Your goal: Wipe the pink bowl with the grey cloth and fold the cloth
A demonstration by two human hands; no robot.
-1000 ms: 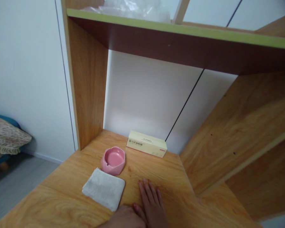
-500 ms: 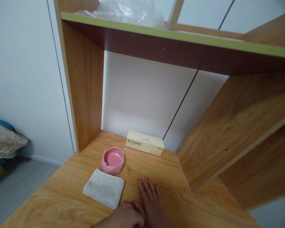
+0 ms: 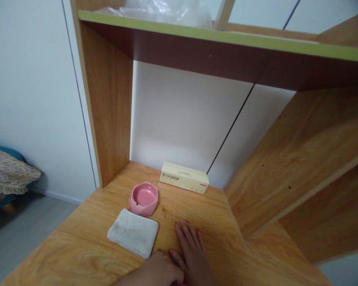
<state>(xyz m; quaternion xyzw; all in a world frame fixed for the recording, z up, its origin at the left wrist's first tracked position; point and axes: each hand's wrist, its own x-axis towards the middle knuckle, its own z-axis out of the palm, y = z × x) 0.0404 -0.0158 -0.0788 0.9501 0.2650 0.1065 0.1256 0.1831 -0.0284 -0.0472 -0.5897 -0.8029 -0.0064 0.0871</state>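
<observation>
My right hand lies flat, palm down, on the wooden desktop, its fingers stretched forward. Against its thumb side is my left hand, with the fingers curled in; what they hold, if anything, is hidden. The two hands touch or overlap at the bottom edge of the view. Just ahead of my left hand lies a folded white cloth. Behind the cloth stands a pink faceted ashtray, and nothing shows in its bowl. Farther back, a long cream cling film box with printed characters sits near the white wall.
Wooden side panels flank the desk. Overhead runs a shelf with a yellow-green front edge, bearing clear plastic wrapping. On the left, a patterned fringed blanket covers a blue seat above the grey floor.
The whole view has shifted slightly, so the desk and its things appear a little more to the right and higher. My hands keep nearly the same pose; the objects stay in place.
</observation>
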